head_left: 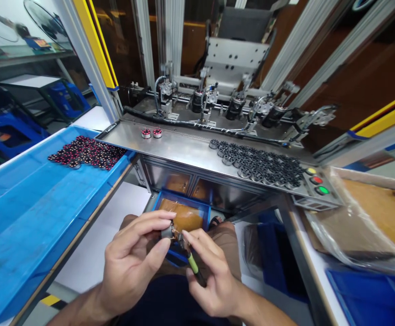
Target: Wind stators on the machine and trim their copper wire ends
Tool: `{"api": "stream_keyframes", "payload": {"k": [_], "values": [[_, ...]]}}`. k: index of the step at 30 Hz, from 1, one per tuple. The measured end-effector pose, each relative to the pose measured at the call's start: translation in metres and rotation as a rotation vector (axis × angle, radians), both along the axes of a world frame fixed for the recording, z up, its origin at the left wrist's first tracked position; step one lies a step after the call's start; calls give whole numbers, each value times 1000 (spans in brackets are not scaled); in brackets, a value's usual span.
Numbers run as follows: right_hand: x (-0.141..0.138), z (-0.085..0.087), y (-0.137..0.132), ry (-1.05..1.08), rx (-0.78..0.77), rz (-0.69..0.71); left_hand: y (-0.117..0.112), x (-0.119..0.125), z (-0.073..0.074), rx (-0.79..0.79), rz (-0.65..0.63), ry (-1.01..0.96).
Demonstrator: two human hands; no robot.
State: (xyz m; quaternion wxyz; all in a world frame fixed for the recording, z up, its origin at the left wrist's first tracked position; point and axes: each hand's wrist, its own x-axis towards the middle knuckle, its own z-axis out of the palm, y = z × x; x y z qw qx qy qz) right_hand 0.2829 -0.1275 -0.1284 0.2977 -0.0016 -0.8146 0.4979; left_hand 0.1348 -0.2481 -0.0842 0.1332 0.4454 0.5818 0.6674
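My left hand (134,260) pinches a small round dark coil part (167,232) with copper wire between thumb and fingers, low in the middle of the view. My right hand (211,276) grips a thin tool with a green handle (193,264), its tip touching the part. Both hands are over my lap, in front of a small blue bin (184,203) holding brownish material. On the steel shelf (184,147) above lie two wound red parts (151,133) and a heap of several black unwound cores (262,165).
A long blue tray (24,213) at left carries several dark red wound parts (89,153) at its far end. A winding machine with several spindles (231,104) stands behind the shelf. Yellow, red and green buttons (316,180) sit at right, beside a plastic-lined cardboard box (370,222).
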Motion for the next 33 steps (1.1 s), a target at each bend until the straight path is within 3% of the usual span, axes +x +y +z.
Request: {"api": "stream_keyframes", "payload": {"k": [17, 22, 30, 33], "values": [[-3, 8, -1, 14, 33, -27, -3, 0, -3, -11, -62, 60], [1, 9, 0, -75, 4, -145, -4, -2, -3, -28, -63, 44], [16, 19, 17, -317, -40, -205, -3, -17, -13, 78, -16, 235], [27, 25, 17, -362, -34, -189, 0, -21, -12, 93, 23, 411]]}}
